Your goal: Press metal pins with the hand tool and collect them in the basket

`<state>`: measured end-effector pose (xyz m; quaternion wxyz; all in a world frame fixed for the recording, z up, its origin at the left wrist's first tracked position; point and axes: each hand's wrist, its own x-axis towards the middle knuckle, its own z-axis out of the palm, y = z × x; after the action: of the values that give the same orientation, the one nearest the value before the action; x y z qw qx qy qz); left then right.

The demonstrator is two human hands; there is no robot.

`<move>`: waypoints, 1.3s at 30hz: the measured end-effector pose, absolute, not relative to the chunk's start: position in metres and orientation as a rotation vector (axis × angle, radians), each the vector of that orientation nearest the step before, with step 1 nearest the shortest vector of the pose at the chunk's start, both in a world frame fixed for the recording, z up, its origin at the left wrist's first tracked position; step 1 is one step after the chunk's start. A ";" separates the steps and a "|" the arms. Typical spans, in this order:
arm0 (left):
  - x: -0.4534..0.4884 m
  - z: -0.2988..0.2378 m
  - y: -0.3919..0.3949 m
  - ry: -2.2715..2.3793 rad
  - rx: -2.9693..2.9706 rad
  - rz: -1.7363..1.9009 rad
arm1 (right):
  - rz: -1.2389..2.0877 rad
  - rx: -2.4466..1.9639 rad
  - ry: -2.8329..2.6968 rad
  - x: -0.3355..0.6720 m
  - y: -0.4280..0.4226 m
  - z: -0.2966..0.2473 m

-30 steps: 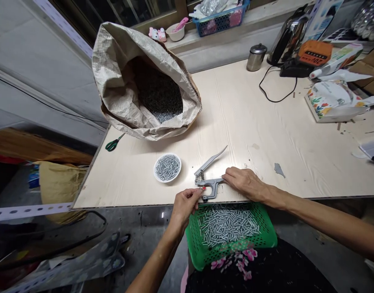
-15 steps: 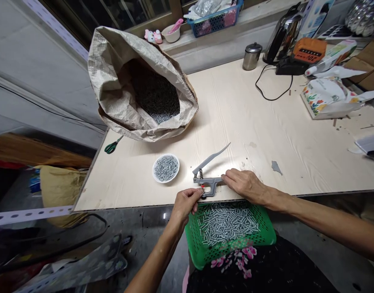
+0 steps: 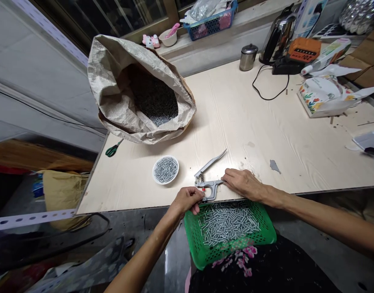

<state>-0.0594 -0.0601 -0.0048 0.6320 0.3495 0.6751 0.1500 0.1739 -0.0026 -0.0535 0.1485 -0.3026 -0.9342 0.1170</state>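
Observation:
A pair of grey snap-fastener pliers lies at the table's front edge, with its long lever raised on a spring and a red part in its jaw. My right hand is closed on the tail end of the lower handle. At the jaw, my left hand pinches thumb and finger together; anything between them is too small to make out. Directly below is a green basket of small silvery, tube-like metal pieces. Left of the pliers stands a white bowl filled with similar bits.
A large woven sack with metal pieces inside stands open at the back left. Green-handled scissors lie near the left edge. Farther back right are a metal canister, a kettle, an orange battery and a tissue pack.
The pliers have shifted slightly nearer to me, and the raised lever's tip sits a little lower. Both hands keep their places on the pliers. The view has turned slightly.

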 end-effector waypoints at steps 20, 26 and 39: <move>-0.046 0.004 -0.055 1.633 0.876 0.262 | 0.307 -0.857 -2.660 0.177 -0.009 -0.056; -0.049 0.003 -0.049 1.564 0.849 0.175 | 0.302 -0.847 -2.642 0.176 -0.010 -0.055; -0.047 0.004 -0.060 1.611 0.687 0.353 | 0.261 -0.744 -2.461 0.158 -0.012 -0.037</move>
<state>-0.0470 -0.0596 0.0044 0.6268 0.2994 0.7028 0.1538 0.1578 -0.0124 -0.0371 0.2753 -0.2769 -0.9155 0.0970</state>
